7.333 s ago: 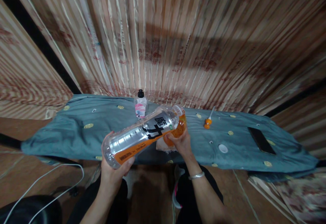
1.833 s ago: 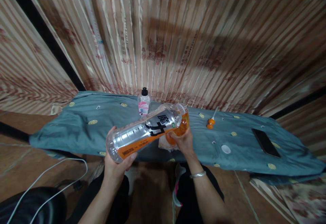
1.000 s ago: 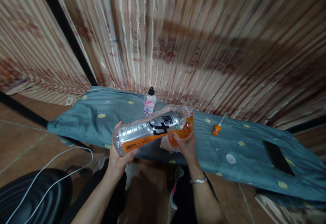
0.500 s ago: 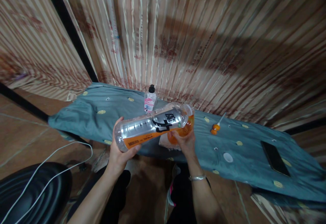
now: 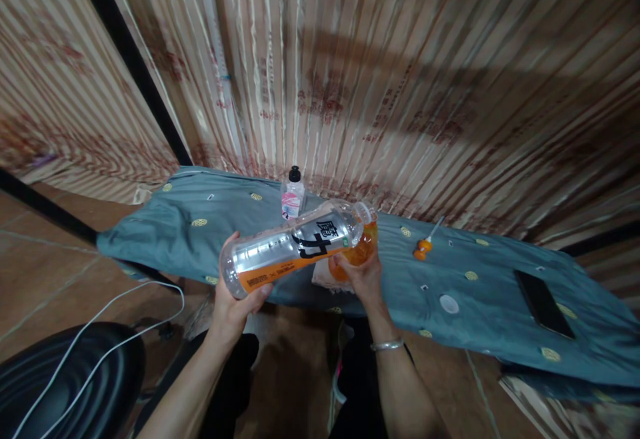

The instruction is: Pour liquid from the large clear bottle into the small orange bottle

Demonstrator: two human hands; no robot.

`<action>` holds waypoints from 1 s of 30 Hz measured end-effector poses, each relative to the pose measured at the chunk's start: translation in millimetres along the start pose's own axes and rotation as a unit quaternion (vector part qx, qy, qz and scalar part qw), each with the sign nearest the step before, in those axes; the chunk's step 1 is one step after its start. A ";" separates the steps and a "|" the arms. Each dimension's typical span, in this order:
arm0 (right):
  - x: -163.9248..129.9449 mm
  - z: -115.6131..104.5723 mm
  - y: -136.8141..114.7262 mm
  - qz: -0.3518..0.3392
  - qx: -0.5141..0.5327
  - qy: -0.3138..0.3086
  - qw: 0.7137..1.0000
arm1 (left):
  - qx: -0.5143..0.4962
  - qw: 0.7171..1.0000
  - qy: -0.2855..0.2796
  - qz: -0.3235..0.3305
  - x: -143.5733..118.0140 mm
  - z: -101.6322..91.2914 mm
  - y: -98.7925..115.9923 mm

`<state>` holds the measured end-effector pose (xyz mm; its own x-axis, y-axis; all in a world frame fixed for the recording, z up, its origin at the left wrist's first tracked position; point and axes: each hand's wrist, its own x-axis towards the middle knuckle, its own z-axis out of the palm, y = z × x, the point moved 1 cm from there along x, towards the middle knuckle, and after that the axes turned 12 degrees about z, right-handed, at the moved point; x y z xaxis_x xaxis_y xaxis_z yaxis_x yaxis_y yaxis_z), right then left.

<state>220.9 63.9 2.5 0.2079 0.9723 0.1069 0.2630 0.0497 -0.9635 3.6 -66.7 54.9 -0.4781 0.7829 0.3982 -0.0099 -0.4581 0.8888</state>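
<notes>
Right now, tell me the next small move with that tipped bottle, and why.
Probably raise the base a touch with the left hand: the big bottle lies almost level, mostly empty, its mouth at the orange-filled cup in the right hand.

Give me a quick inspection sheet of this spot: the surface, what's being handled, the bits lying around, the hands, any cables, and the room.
Surface: low table under a teal patterned cloth.
Things in hand: large clear bottle with an orange-and-black label, tilted so its mouth meets a small orange container.
Clutter: small black-capped bottle with a pink label, orange-handled tool, white cap, dark phone, pale cloth under the container.
Hands: left hand grips the big bottle's base; right hand holds the orange container, a bracelet on its wrist.
Cables: white cable across the floor and a black stool.
Surroundings: striped curtain behind, brown tiled floor.
</notes>
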 end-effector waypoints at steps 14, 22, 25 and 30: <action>-3.3 0.4 -6.0 -0.010 -0.011 0.009 1.000 | -0.038 0.998 0.019 -0.038 -3.1 -3.0 0.5; -2.1 1.0 -4.3 -0.009 -0.021 0.010 1.000 | -0.041 0.998 0.032 -0.036 -2.4 -1.9 6.9; -1.8 0.7 -3.9 -0.009 -0.026 0.012 1.000 | -0.040 0.999 0.018 -0.031 -1.2 -4.4 2.9; -1.6 0.4 -2.6 -0.008 -0.017 0.006 1.000 | -0.059 0.997 0.016 -0.037 -1.1 -4.5 1.5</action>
<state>219.6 62.4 4.7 0.2148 0.9685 0.1261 0.2991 0.0577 -0.9525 0.1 -70.2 54.8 -0.4993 0.8039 0.3232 -0.1496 -0.4474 0.8817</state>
